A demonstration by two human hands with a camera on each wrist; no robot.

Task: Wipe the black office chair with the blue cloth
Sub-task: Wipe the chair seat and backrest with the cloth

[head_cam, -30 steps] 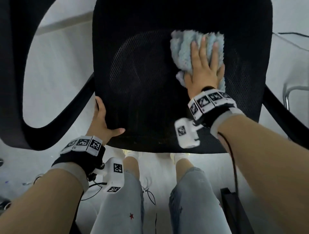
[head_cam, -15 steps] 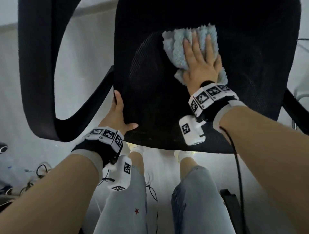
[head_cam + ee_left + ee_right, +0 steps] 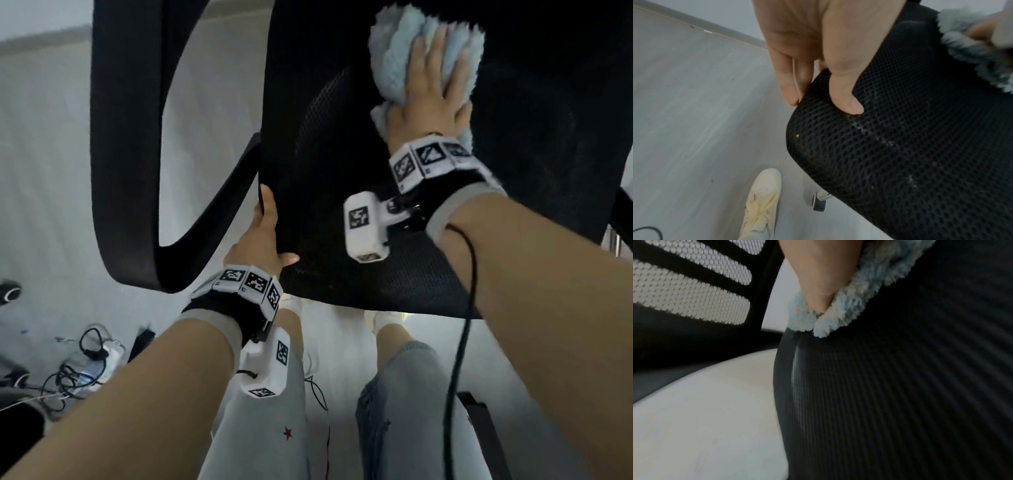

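The black office chair's mesh seat (image 3: 342, 205) fills the upper middle of the head view. A fluffy light-blue cloth (image 3: 390, 61) lies bunched on the far part of the seat. My right hand (image 3: 431, 89) presses flat on the cloth with straight fingers. The right wrist view shows the cloth (image 3: 849, 309) squeezed between my palm and the seat (image 3: 900, 402). My left hand (image 3: 263, 240) grips the seat's near left corner. In the left wrist view its thumb (image 3: 846, 97) lies on top of the mesh (image 3: 900, 162) and the fingers curl under the edge.
The chair's black looped armrest (image 3: 126, 137) hangs left of the seat. Tangled cables (image 3: 78, 363) lie on the grey floor at lower left. My legs and pale shoes (image 3: 762, 203) stand under the seat's front edge, beside a caster (image 3: 820, 201). The mesh backrest (image 3: 690, 288) rises behind.
My right hand has slid the cloth away from me, toward the far part of the seat. My left hand keeps its hold on the seat corner.
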